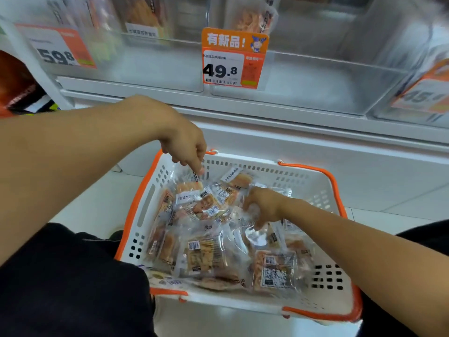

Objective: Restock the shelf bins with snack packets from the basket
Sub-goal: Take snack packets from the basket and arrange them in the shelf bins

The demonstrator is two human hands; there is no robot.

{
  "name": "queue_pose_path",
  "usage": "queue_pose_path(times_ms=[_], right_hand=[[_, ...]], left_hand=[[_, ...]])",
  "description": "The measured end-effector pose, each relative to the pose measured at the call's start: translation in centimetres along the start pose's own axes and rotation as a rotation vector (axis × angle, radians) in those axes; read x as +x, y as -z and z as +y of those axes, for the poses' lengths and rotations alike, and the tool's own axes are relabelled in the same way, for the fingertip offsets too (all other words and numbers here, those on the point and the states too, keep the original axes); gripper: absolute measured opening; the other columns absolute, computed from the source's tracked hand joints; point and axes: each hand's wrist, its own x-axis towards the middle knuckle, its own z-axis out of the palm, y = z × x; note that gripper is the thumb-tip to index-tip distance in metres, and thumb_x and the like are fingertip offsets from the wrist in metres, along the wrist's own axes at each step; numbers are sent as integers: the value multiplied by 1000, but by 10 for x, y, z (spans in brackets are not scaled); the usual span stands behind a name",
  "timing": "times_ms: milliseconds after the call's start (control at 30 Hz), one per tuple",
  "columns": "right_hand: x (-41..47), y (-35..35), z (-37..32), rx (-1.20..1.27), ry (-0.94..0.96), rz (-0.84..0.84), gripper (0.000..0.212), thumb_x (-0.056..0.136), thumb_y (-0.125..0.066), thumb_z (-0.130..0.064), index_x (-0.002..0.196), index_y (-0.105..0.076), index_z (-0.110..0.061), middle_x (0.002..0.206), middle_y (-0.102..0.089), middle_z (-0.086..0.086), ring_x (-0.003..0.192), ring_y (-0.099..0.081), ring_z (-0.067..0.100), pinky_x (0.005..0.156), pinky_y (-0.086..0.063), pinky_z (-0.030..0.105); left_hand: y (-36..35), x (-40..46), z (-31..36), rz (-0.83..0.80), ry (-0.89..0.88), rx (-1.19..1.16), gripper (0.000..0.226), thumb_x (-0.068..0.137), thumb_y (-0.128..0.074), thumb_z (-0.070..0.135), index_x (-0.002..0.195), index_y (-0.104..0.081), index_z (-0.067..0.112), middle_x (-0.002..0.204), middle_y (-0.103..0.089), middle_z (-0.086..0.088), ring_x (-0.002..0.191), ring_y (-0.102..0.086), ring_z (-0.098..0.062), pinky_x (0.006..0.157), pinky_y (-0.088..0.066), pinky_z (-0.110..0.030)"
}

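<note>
Reaching into white-and-orange basket (323, 190) on floor, left hand (187, 144) pinching top edge of a packet (188, 184) at far side, right hand (263, 206) curled around clear packets (206, 254) mid-pile, clear shelf bins (315, 76) above, price tag (234, 58) reading 49.8

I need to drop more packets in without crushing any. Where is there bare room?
The clear bin right of the 49.8 price tag shows bare floor. In the basket, only the far right corner is free. The rest is crowded with snack packets, and both hands are in there.
</note>
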Motion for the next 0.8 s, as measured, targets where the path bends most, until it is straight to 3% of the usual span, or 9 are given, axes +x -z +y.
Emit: queue_pose_path(times_ms=[167, 267, 367, 467, 533, 567, 633, 733, 800], right_hand=[[-3, 3, 4, 260, -12, -88, 67, 69, -88, -9, 127, -57, -21, 117, -59, 2, 104, -59, 24, 79, -49, 30], [-19, 42, 1, 501, 37, -187, 43, 80, -77, 0, 120, -65, -9, 100, -70, 4, 89, -68, 22, 68, -53, 25], [-43, 102, -12, 1050, 142, -125, 51, 87, -59, 13, 132, -58, -12, 87, -69, 13, 54, -58, 12, 47, -49, 19], [-67, 153, -32, 1566, 303, -97, 68, 89, -45, 16, 145, -45, -22, 84, -55, 19, 40, -57, 11, 35, -46, 17], [-79, 171, -55, 1870, 387, -156, 64, 84, -42, 14, 143, -47, -11, 100, -57, 27, 47, -65, 16, 37, -50, 17], [-85, 176, -67, 1980, 414, -173, 57, 82, -45, 11, 137, -51, -2, 102, -61, 29, 54, -69, 20, 42, -53, 19], [-92, 182, -83, 2092, 474, -153, 41, 80, -57, 0, 119, -61, 12, 103, -67, 29, 73, -74, 28, 61, -61, 26], [-104, 190, -98, 2082, 541, -80, 44, 87, -57, -12, 122, -58, 15, 120, -64, 30, 110, -68, 33, 99, -53, 33], [-108, 197, -103, 1936, 502, 141, 39, 84, -59, -3, 119, -60, 14, 117, -67, 29, 110, -69, 30, 94, -55, 30]], left_hand=[[10, -1, 2, 45, -26, -42, 43, 91, -61, 50, 121, -60, 20, 107, -63, 1, 96, -61, -16, 94, -51, -38], [14, -3, 1, 51, -40, -70, 46, 89, -64, 50, 124, -58, 21, 104, -63, 4, 89, -61, -12, 87, -50, -34], [17, -5, -1, 61, -44, -105, 74, 81, -72, 51, 143, -39, 26, 124, -57, 2, 107, -59, -19, 96, -49, -37], [21, -12, -3, 52, -143, -246, 120, 63, -84, 54, 154, -7, 41, 152, -34, 4, 126, -52, -22, 103, -49, -40], [22, -21, -1, 38, -254, -430, 132, 49, -91, 52, 152, -8, 48, 153, -31, 9, 126, -53, -20, 101, -51, -39], [23, -24, -1, 34, -323, -528, 127, 48, -94, 50, 151, -20, 44, 148, -39, 11, 121, -56, -19, 98, -53, -38], [26, -29, -4, 23, -461, -739, 88, 56, -91, 41, 135, -56, 25, 128, -61, 11, 114, -62, -20, 92, -55, -38], [27, -40, -20, -55, -596, -1155, 62, 60, -88, 33, 119, -70, 23, 127, -67, -3, 119, -61, -32, 97, -51, -55], [28, -47, -36, -177, -743, -1388, 74, 60, -91, 40, 126, -65, 23, 135, -60, -13, 125, -56, -38, 99, -44, -64]])
